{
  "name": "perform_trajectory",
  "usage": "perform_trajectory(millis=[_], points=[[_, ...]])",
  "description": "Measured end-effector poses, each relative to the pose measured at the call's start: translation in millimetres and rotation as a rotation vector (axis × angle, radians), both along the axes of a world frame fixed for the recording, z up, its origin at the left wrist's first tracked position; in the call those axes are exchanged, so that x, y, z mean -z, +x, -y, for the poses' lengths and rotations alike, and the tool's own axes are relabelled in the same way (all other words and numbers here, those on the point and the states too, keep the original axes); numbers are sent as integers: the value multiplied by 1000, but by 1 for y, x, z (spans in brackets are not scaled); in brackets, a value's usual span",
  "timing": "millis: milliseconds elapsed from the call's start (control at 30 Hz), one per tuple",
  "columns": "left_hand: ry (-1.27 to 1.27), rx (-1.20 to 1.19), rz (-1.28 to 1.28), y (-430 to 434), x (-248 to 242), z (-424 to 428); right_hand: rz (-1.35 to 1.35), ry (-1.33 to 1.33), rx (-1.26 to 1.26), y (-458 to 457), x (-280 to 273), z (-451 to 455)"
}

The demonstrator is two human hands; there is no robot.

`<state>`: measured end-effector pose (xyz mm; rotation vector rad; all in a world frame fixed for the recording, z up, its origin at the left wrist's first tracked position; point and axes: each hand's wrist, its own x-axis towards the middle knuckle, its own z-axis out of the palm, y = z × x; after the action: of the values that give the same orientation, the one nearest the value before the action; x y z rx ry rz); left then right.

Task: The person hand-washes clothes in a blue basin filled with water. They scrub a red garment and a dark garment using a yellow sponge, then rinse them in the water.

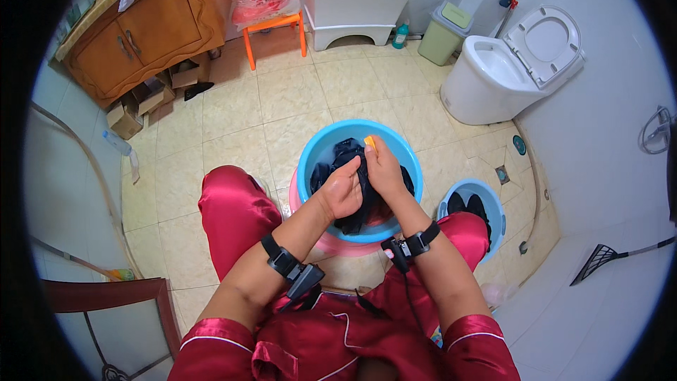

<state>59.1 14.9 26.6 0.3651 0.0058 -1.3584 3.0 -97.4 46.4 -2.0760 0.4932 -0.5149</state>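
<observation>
A blue plastic basin [305, 190] stands before me on top of a pink basin [294, 197], which shows only along its rim. Dark wet cloth [346, 151] is bunched inside the blue one, with a reddish patch near its bottom. In my right hand [385, 169] is an orange bar, probably soap [370, 142], held over the cloth. My left hand [341, 190] is beside it, palm turned up and thumb raised, against the dark cloth. Its fingertips are partly hidden, so whether they grip the cloth is unclear.
A smaller blue bucket [497, 206] with dark shoes [476, 206] stands by my right knee. Farther off are a toilet [486, 84], a green bin [443, 37], a white sink [354, 8], an orange chair [272, 21] with plastic bags and a wooden cabinet [158, 16].
</observation>
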Motion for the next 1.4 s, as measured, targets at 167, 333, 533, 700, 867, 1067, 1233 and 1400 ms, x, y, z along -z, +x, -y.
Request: perform_trajectory(millis=[167, 333, 533, 700, 867, 1067, 1233, 1400], points=[[-304, 29, -141, 13, 5, 7, 65, -314, -178, -17, 12, -16], [32, -88, 4, 8, 9, 12, 75, -463, 61, -11, 28, -1], [122, 15, 134, 14, 14, 9, 115, 366, 131, -6, 25, 31], [-1, 87, -62, 21, 11, 11, 435, 931, 172, -9, 6, 38], [39, -19, 10, 9, 5, 15, 273, -333, 95, -2, 18, 4], [80, -42, -10, 3, 4, 9, 93, 45, 50, 3, 26, 20], [75, 1, -4, 5, 4, 12, -31, 249, 75, 1, 19, 17], [32, -41, -88, 4, 10, 14, -57, -151, 2, -6, 16, 7]])
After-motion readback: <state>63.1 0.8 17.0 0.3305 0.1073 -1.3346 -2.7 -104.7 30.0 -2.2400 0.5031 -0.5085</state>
